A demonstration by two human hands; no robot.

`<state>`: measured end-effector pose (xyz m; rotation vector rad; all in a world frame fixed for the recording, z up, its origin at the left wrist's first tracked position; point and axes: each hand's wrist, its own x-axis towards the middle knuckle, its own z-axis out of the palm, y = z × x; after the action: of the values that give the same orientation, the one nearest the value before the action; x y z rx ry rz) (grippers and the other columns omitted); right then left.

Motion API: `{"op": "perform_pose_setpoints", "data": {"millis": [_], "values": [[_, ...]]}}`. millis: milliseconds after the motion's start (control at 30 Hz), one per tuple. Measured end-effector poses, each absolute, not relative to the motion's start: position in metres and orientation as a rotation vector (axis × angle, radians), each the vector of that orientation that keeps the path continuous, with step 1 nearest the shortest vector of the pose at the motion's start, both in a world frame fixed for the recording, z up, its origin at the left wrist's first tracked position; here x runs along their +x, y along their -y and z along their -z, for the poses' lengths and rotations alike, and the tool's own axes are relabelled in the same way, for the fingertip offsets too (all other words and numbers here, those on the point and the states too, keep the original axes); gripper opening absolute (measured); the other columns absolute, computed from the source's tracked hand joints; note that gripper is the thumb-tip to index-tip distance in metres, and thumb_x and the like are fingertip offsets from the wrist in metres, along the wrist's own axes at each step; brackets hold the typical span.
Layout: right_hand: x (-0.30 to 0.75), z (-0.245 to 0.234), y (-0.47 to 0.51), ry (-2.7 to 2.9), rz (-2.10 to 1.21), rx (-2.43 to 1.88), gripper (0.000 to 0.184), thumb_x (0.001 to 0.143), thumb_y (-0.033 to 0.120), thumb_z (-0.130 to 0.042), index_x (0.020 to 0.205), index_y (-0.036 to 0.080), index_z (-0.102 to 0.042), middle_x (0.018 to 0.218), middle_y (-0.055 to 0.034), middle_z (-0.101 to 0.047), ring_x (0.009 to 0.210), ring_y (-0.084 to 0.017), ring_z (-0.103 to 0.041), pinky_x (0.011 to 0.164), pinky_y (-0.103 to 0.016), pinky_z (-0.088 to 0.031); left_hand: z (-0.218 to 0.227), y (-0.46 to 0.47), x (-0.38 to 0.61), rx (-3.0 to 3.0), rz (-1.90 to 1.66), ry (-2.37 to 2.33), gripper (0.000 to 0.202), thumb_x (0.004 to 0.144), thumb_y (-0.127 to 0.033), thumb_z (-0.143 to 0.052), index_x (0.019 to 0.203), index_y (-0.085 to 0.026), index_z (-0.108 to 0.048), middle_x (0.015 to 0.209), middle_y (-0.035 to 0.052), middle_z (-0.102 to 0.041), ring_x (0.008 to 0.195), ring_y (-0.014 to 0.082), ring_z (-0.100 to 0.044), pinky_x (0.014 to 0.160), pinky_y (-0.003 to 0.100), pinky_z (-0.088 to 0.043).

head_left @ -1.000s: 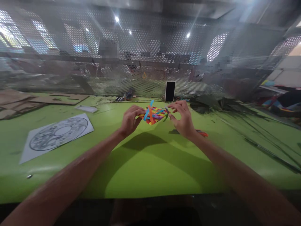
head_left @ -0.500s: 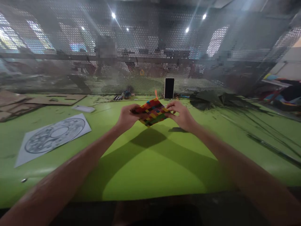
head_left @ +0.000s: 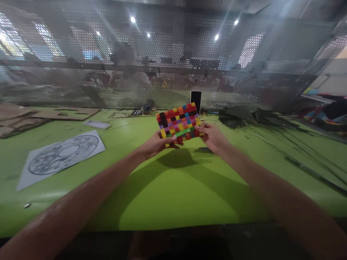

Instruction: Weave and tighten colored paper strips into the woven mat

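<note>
The fingers (head_left: 202, 127) of the right hand (head_left: 213, 136) pinch the lower right edge of a woven mat (head_left: 179, 121). The left hand (head_left: 158, 143) closes on its lower left corner. So held, the mat stands nearly upright above the green surface (head_left: 176, 195) at mid-scene, clear of it, with its chequered face turned to the viewer.

The mat appears to be plaited from thin coloured strips, so it is probably very light, flexible rather than stiff, and prone to buckle or shed strips at its borders. Two opposite edges, gripped lightly, seem the safest hold.

Counts: one mat and two hands. One dark phone (head_left: 195, 101) stands just beyond the mat against the perforated screen (head_left: 81, 83). One printed sheet (head_left: 62, 157) with a round design lies at left. The cardboard pieces (head_left: 62, 113) at far left and the dark leaves (head_left: 249, 117) at far right are too blurred to number.
</note>
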<state>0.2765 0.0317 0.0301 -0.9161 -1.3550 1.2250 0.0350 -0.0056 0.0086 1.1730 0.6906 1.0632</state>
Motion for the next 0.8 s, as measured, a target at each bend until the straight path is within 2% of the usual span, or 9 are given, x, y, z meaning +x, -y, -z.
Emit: {"op": "perform_pose_setpoints", "data": {"millis": [67,133,233,300,400,500,667,800], "values": [[0.274,-0.026,-0.031,1.468,-1.144,-1.001,0.050,0.059,0.054,-0.089,0.064,0.022,-0.050,0.075,-0.0019,-0.063,0.073,-0.019,-0.059,0.072,-0.038,-0.052,-0.006,0.008,0.043,1.145,-1.187,-0.813,0.041,0.070,-0.023,-0.090,0.103,-0.015,-0.067,0.111,0.0140,-0.076,0.094,0.0261,-0.076,0.089,0.046,-0.064],[0.274,-0.021,-0.031,1.643,-0.902,-1.106,0.043,0.068,0.052,-0.084,0.068,0.021,-0.054,0.074,-0.0018,-0.061,0.070,-0.018,-0.056,0.070,-0.037,-0.049,-0.004,0.007,0.046,1.130,-1.255,-0.891,0.040,0.069,-0.024,-0.090,0.100,-0.015,-0.069,0.107,0.0122,-0.077,0.091,0.0252,-0.076,0.089,0.046,-0.064],[0.277,-0.017,-0.034,1.790,-0.408,-1.107,0.033,0.073,0.041,-0.083,0.078,0.020,-0.058,0.085,-0.0035,-0.059,0.072,-0.017,-0.053,0.070,-0.035,-0.047,0.001,0.003,0.045,1.146,-1.240,-0.979,0.041,0.065,-0.026,-0.092,0.098,-0.015,-0.071,0.101,0.0107,-0.079,0.086,0.0249,-0.076,0.092,0.049,-0.063],[0.280,-0.018,-0.035,1.867,-0.248,-1.002,0.028,0.076,0.035,-0.081,0.085,0.020,-0.060,0.091,-0.0040,-0.058,0.074,-0.017,-0.051,0.069,-0.034,-0.046,0.002,0.002,0.043,1.171,-1.217,-1.041,0.041,0.064,-0.026,-0.093,0.097,-0.015,-0.072,0.101,0.0105,-0.079,0.088,0.0251,-0.076,0.094,0.051,-0.061],[0.284,-0.024,-0.034,2.124,-0.254,-0.848,0.012,0.084,0.027,-0.074,0.091,0.020,-0.068,0.088,-0.0025,-0.058,0.074,-0.017,-0.051,0.072,-0.033,-0.045,0.003,0.000,0.041,1.210,-1.183,-1.087,0.039,0.066,-0.028,-0.092,0.098,-0.015,-0.073,0.101,0.0108,-0.079,0.091,0.0257,-0.076,0.094,0.051,-0.060],[0.285,-0.028,-0.033,2.290,-0.324,-0.776,0.010,0.087,0.022,-0.071,0.096,0.021,-0.073,0.090,-0.0035,-0.061,0.081,-0.019,-0.056,0.078,-0.036,-0.047,0.004,-0.001,0.040,1.241,-1.170,-1.094,0.039,0.069,-0.033,-0.090,0.099,-0.015,-0.073,0.103,0.0106,-0.079,0.092,0.0252,-0.075,0.092,0.048,-0.061],[0.283,-0.024,-0.030,2.342,-0.332,-0.801,0.002,0.085,0.020,-0.072,0.087,0.019,-0.072,0.092,-0.0051,-0.060,0.084,-0.021,-0.057,0.082,-0.040,-0.048,0.009,-0.002,0.041,1.282,-1.109,-1.167,0.041,0.068,-0.044,-0.089,0.097,-0.018,-0.074,0.103,0.0093,-0.079,0.096,0.0269,-0.074,0.091,0.043,-0.060],[0.282,-0.023,-0.032,2.342,-0.540,-0.884,0.015,0.086,0.028,-0.073,0.078,0.017,-0.065,0.089,-0.0046,-0.061,0.077,-0.018,-0.055,0.073,-0.036,-0.048,0.007,0.000,0.043,1.270,-1.104,-1.166,0.040,0.077,-0.055,-0.080,0.092,-0.019,-0.073,0.099,0.0110,-0.079,0.098,0.0288,-0.074,0.089,0.044,-0.060]]}}
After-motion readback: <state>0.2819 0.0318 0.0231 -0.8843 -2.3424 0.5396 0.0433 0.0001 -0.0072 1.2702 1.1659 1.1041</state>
